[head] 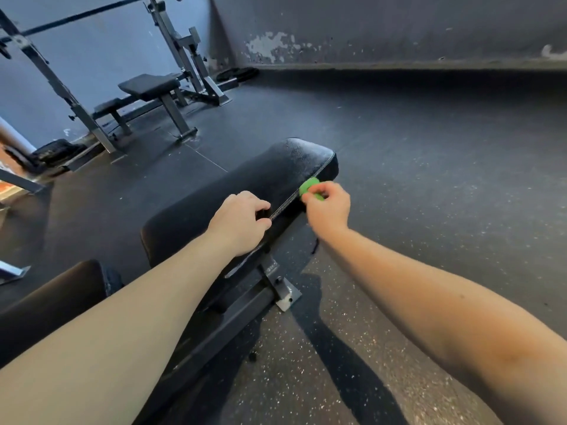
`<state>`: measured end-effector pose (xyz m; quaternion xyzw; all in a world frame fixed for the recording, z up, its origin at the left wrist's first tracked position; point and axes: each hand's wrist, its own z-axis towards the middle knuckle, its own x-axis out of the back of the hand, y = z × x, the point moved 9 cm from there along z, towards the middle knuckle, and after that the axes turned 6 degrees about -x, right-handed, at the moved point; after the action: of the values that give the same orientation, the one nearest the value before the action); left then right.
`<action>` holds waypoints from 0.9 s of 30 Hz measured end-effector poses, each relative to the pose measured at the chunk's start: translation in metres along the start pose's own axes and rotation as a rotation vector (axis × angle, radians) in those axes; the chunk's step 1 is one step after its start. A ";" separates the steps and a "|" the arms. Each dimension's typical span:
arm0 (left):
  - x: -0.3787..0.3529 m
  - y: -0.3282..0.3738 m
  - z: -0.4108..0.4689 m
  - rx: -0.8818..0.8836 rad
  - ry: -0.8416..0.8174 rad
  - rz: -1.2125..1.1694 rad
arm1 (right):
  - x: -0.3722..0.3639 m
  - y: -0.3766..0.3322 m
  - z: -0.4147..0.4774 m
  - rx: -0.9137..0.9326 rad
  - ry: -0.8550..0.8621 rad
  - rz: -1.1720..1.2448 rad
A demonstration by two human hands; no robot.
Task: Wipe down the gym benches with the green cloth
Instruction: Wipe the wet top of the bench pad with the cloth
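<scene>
The right hand (326, 207) pinches the cloth (308, 187), wadded against the bench (276, 170) side just past its fingertips. The cloth looks light, soft and limp, best kept bunched. The left hand (241, 222), close beside, curls over the pad's edge; the vinyl looks firm and slick. No containers show.

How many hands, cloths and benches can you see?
Hands: 2, the left hand and the right hand
Cloths: 1, the green cloth
Benches: 2, the near bench and the far bench under the rack
Total: 5
The dark pad at lower left is too cut off to count.
</scene>
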<state>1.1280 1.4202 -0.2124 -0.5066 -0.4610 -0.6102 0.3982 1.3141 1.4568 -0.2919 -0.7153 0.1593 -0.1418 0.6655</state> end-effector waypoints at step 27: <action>0.021 -0.047 -0.101 0.218 0.275 -0.151 | -0.014 -0.027 -0.033 0.216 -0.022 -0.052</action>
<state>1.0544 1.3345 -0.2058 -0.3363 -0.5020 -0.6484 0.4631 1.2882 1.4344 -0.2620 -0.6450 0.1173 -0.1675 0.7363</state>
